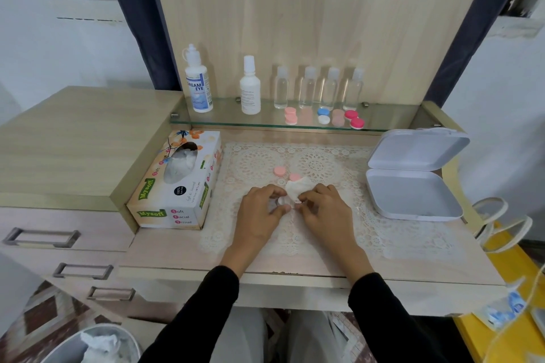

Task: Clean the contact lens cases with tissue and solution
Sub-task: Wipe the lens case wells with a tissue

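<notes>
Clear plastic lens case (282,201), low over the bench (165,253), is pinched by curled fingers of left hand (259,216); right hand (326,214) pinches crumpled white tissue (298,188) against it. Judged light, rigid, slippery when wet: grip the rim. Tissue soft, tears easily.

Desk (165,250): lace mat (324,233), tissue box (177,186) at left, open white box (413,194) at right.

Cardboard tissue box (177,183) left on wooden counter (177,250) | white hinged plastic box (413,186) right | lace mat (324,162) between | glass shelf (224,116) behind, carrying clear plastic bottles (306,88), round lens cases (323,116) before them
</notes>
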`<state>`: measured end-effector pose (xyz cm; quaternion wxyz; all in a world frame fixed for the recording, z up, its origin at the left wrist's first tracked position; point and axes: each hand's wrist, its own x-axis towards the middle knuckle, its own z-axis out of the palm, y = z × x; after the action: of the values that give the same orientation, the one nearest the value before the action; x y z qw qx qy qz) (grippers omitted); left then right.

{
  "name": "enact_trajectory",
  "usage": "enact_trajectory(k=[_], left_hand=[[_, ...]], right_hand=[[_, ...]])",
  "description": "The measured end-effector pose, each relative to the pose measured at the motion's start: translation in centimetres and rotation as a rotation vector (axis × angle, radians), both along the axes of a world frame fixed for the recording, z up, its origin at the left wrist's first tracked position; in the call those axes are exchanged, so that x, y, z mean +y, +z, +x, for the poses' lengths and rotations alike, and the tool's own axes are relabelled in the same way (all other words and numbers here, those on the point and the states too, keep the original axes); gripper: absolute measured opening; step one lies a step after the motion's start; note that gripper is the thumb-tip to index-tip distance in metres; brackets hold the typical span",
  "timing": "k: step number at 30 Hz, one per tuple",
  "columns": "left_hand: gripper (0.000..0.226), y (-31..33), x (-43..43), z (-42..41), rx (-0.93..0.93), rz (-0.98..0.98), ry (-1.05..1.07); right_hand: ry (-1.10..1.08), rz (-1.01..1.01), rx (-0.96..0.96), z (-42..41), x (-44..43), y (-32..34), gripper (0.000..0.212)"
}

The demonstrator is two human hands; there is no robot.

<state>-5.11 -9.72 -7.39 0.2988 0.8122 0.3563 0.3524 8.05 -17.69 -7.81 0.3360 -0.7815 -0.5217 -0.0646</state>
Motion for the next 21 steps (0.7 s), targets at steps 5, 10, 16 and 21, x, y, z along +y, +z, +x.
enact_trajectory(k=[5,10,16,21], left_hand=[[0.027,0.1,0.0,0.1,0.003,-0.041,0.011],[0.028,0.0,0.0,0.2,0.002,-0.055,0.022],[0.028,-0.2,0.0,0.0,-0.022,-0.049,0.018],[0.03,-0.2,0.0,-0.1,-0.036,-0.05,0.007]], right_hand=[[0.039,-0.085,0.346,0.9,0.6,0.9,0.011],[0.05,-0.064,0.476,1.2,0.8,0.7,0.009],[0.085,0.033,0.605,0.9,0.6,0.7,0.021],[0.111,0.228,0.676,1.0,0.2,1.0,0.013]])
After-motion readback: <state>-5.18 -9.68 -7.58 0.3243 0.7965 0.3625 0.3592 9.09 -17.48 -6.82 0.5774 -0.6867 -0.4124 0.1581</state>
